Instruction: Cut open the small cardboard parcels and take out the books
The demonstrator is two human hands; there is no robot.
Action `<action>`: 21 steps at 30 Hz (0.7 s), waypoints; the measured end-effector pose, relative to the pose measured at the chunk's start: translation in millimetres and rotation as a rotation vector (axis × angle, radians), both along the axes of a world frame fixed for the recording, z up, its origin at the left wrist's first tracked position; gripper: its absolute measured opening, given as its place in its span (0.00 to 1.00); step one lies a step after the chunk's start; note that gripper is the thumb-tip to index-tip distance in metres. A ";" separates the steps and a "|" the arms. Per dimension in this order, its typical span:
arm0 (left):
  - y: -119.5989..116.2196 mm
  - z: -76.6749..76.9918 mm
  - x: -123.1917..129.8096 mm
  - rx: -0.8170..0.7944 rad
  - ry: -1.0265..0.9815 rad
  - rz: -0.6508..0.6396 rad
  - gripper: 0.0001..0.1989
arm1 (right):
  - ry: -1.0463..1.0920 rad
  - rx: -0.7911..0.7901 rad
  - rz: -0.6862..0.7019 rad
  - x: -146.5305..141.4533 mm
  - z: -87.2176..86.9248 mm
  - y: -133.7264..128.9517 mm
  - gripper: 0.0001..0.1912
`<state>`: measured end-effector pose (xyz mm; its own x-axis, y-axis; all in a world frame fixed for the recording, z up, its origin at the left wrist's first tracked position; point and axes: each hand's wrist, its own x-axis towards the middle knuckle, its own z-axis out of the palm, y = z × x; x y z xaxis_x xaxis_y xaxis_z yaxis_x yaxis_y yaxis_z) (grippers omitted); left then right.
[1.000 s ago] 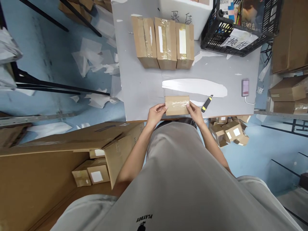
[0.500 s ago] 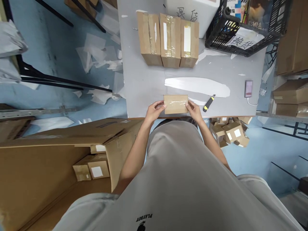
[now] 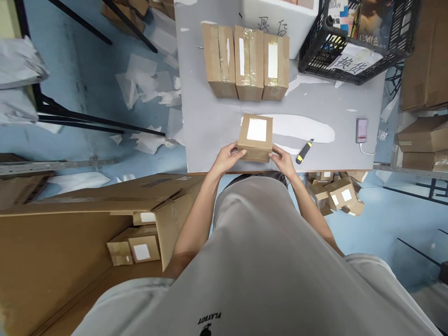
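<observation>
A small cardboard box (image 3: 257,148) with a white label (image 3: 256,129) on its top face is at the near edge of the grey table. My left hand (image 3: 227,158) grips its left side, thumb on the near face. On the opposite side my right hand (image 3: 283,161) holds it with the fingers pressed to the right side. A yellow and black utility knife (image 3: 304,151) lies just to the right of my right hand. Beyond the held box, three taped cardboard boxes (image 3: 248,63) stand side by side.
At the back are a white foam box (image 3: 273,11) and a black plastic crate (image 3: 350,58) holding books. A phone (image 3: 361,130) with a cable lies on the table's right. A large open carton (image 3: 70,261) with smaller boxes stands at my left; more boxes (image 3: 341,191) lie on the floor to the right.
The box between my hands has turned: its labelled face now shows on top, where a taped face showed before. Both hands remain on its sides.
</observation>
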<state>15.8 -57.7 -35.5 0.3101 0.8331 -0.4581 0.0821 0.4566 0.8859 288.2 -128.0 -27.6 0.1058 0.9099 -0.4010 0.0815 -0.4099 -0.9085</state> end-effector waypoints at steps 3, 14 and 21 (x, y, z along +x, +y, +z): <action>-11.3 -10.6 -1.1 -0.110 0.006 0.008 0.40 | 0.005 -0.070 0.010 1.0 -13.4 -15.0 0.44; -7.6 -54.6 7.7 -0.267 0.050 0.134 0.29 | -0.050 -0.226 -0.105 15.1 -52.0 -6.3 0.53; 56.7 -45.8 46.4 -0.132 -0.015 0.139 0.30 | 0.062 -0.247 -0.067 10.1 -47.2 61.5 0.49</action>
